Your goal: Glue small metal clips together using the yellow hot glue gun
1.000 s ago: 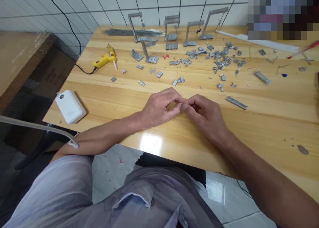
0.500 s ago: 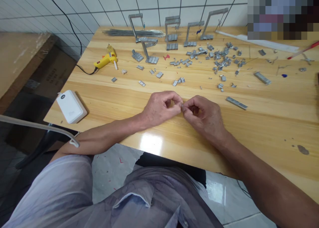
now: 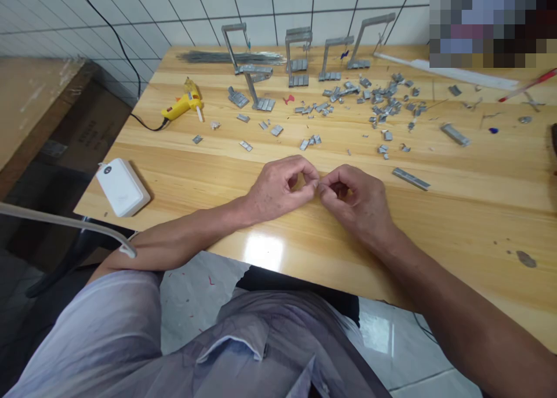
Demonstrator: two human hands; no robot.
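Observation:
My left hand [image 3: 278,188] and my right hand [image 3: 354,198] rest on the wooden table [image 3: 456,212] near its front edge, fingertips meeting in a pinch. Both pinch a tiny grey metal piece [image 3: 318,184], mostly hidden between the fingers. Behind the hands, several grey staple pieces [image 3: 383,99] lie scattered over the table. A longer staple strip [image 3: 411,178] lies just right of my right hand.
A yellow glue gun [image 3: 183,104] with a black cord lies at the left back. A white power bank [image 3: 122,185] sits at the left front corner. Several staple-built stands [image 3: 298,55] and a bundle of wires [image 3: 226,55] stand along the tiled wall. A red stick [image 3: 526,86] lies far right.
The fingers of both hands have curled and shifted slightly around the small piece; the hands stay in the same place on the table.

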